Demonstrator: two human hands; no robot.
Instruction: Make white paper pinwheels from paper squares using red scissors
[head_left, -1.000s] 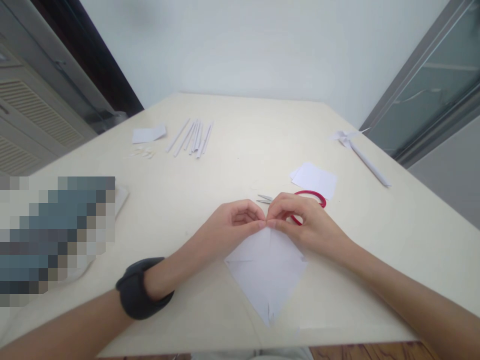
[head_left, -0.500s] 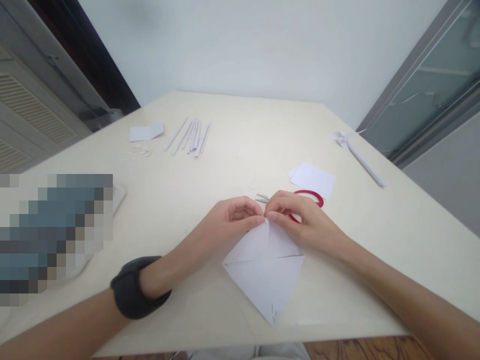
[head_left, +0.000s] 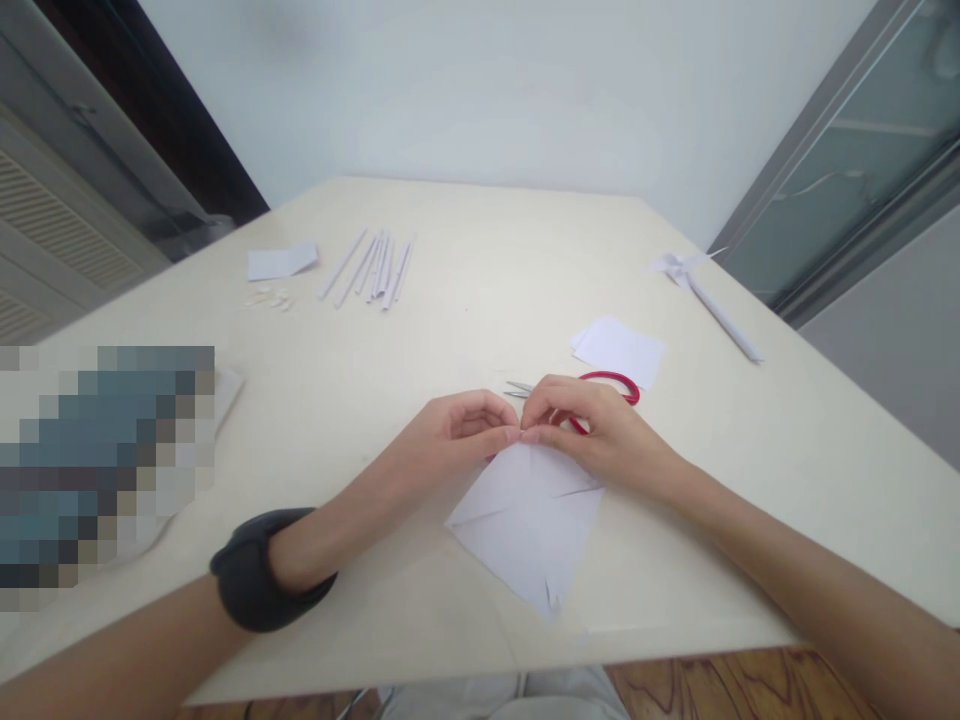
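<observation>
A white paper square (head_left: 525, 525) with slits cut inward from its corners lies turned like a diamond near the table's front edge. At its far corner, my left hand (head_left: 469, 430) pinches the paper between thumb and forefinger. My right hand (head_left: 592, 425) pinches the same corner from the right, fingertips touching those of the left. Just behind and partly under my right hand lie scissors with red handles (head_left: 622, 383), their blades pointing left. What exactly the fingertips hold at the corner is too small to make out.
Several rolled paper sticks (head_left: 375, 270) lie at the back left, beside a folded paper (head_left: 281, 262) and small pale scraps (head_left: 270, 298). Paper squares (head_left: 621, 350) rest behind the scissors. A paper pinwheel on a stick (head_left: 724, 315) lies at the right. A pixelated object (head_left: 97, 460) is at the left.
Both hands stay pinched on the far corner. The paper's near corner has moved away from the table's edge and the sheet looks slightly turned. The whole view has shifted a little.
</observation>
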